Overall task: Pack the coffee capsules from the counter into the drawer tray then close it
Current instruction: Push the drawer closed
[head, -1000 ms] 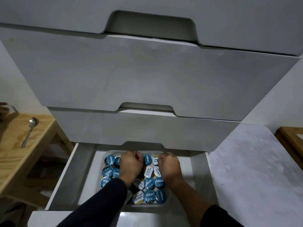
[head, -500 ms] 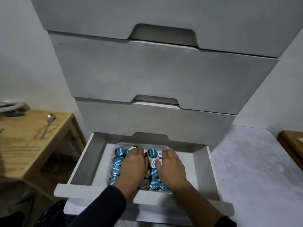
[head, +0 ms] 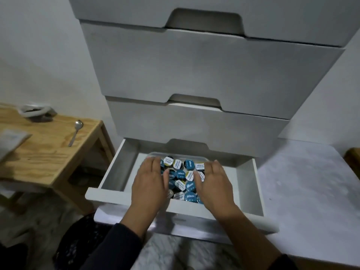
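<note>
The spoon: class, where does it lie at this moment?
In the head view the spoon lies on the wooden side table, left of the open drawer, bowl pointing away.

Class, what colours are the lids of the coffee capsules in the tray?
Blue or white lids on the coffee capsules, in the head view.

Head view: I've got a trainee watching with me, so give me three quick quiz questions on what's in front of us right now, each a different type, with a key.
1. True or false: the bottom drawer is fully shut.
2. Which lies on the wooden table? A) a fork B) a spoon C) a knife
3. Fill in: the left hand and right hand are spread flat over the coffee capsules in the clear ____.

Key: 1 false, it is pulled out; 2 B; 3 tray.
</note>
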Motion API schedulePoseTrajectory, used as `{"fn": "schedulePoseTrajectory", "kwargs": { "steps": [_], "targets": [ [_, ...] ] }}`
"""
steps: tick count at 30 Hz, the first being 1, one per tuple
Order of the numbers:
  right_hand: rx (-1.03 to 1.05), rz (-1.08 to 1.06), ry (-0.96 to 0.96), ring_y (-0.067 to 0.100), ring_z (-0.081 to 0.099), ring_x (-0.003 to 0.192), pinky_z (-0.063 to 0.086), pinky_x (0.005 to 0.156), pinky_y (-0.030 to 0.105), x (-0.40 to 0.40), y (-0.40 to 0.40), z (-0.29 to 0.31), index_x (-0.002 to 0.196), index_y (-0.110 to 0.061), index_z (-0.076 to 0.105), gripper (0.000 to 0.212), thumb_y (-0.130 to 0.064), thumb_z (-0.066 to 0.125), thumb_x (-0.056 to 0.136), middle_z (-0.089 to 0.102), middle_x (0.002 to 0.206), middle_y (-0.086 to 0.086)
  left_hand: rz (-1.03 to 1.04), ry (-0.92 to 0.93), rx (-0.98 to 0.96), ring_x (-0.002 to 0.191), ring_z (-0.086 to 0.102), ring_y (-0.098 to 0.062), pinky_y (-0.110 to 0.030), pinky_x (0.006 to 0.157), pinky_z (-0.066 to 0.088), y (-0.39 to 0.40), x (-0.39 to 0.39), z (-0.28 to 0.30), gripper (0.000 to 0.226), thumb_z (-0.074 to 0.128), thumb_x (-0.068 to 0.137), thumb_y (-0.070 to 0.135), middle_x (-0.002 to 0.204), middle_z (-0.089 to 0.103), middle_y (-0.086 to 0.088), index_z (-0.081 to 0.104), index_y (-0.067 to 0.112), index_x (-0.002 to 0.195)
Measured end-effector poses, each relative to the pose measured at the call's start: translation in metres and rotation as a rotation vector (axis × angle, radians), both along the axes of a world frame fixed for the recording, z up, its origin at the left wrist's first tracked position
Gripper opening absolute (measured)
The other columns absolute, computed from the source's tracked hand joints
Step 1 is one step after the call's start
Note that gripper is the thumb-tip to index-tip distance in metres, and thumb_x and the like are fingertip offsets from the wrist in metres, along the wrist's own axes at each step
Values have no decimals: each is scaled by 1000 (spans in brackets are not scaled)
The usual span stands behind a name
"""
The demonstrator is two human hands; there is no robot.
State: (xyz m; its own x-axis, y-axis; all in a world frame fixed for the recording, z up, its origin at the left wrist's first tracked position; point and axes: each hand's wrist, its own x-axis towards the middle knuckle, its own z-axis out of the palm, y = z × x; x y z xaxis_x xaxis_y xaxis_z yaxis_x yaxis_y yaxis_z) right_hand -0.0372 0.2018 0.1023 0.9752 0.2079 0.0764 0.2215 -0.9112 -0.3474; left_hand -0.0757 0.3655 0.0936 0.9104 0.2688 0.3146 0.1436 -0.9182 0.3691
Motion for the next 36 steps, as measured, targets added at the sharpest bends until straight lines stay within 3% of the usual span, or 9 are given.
{"fn": "schedulePoseTrajectory", "kwargs": {
  "steps": [5, 11, 15, 19, 23, 26, 30, 36],
  "targets": [
    [71, -83, -76, 19, 17, 143, 20, 115, 30, -33, -1, 8, 141, -15, 29, 55, -45, 34, 95, 30, 151, 4, 8, -158, -40, 134, 38, -33, -44, 109, 35, 8, -37, 3, 56, 46, 90, 37, 136, 47, -20, 40, 3, 133],
    [198, -239, -222, 21, 11, 145, 15, 118, 34, -105, 19, -4, 145, -9, 20, 64, -38, 45, 93, 21, 155, 9, -8, -183, -115, 145, 5, -25, -44, 114, 17, 23, -108, -14, 81, 49, 88, 48, 155, 13, -17, 10, 6, 146],
    [222, -355, -252, 15, -1, 145, 12, 118, 34, -152, 38, -32, 147, -12, 7, 74, -47, 39, 91, 5, 158, 5, 12, -166, -236, 144, -13, -18, -41, 114, 11, 30, -137, -33, 92, 49, 81, 51, 157, -6, -10, -1, 11, 147],
    [218, -407, -253, 15, -8, 144, 10, 117, 34, -171, 44, -60, 147, -12, 0, 83, -59, 34, 88, -9, 155, 2, 48, -161, -355, 144, -14, -24, -45, 118, 11, 36, -141, -56, 103, 54, 79, 51, 156, -15, -13, -13, 11, 146],
    [279, -473, -271, 17, -11, 144, 11, 118, 37, -161, 44, -85, 146, -12, -5, 91, -59, 40, 83, -16, 153, 2, 76, -170, -412, 144, -15, -24, -33, 114, 8, 38, -127, -81, 108, 51, 76, 57, 153, -25, -10, -20, 12, 144],
    [376, -529, -311, 18, -11, 143, 12, 119, 42, -148, 46, -106, 146, -11, -6, 97, -60, 43, 79, -17, 153, 4, 93, -203, -508, 143, -16, -25, -30, 113, 6, 33, -113, -99, 117, 65, 74, 49, 152, -24, -19, -18, 4, 143],
    [491, -578, -375, 25, -10, 144, 6, 117, 38, -125, 46, -131, 146, -9, -7, 103, -61, 47, 75, -14, 156, 14, 103, -288, -564, 138, -21, -19, -38, 118, 9, 27, -91, -125, 126, 69, 67, 53, 151, -23, -25, -16, 0, 143],
    [627, -565, -542, 9, -19, 139, -6, 110, 18, -97, 47, -148, 146, -8, -8, 108, -56, 59, 75, -17, 156, 11, 109, -419, -566, 138, -25, -22, -56, 114, 21, 24, -66, -145, 128, 65, 63, 64, 152, -24, -20, -17, 9, 144]
  ]
}}
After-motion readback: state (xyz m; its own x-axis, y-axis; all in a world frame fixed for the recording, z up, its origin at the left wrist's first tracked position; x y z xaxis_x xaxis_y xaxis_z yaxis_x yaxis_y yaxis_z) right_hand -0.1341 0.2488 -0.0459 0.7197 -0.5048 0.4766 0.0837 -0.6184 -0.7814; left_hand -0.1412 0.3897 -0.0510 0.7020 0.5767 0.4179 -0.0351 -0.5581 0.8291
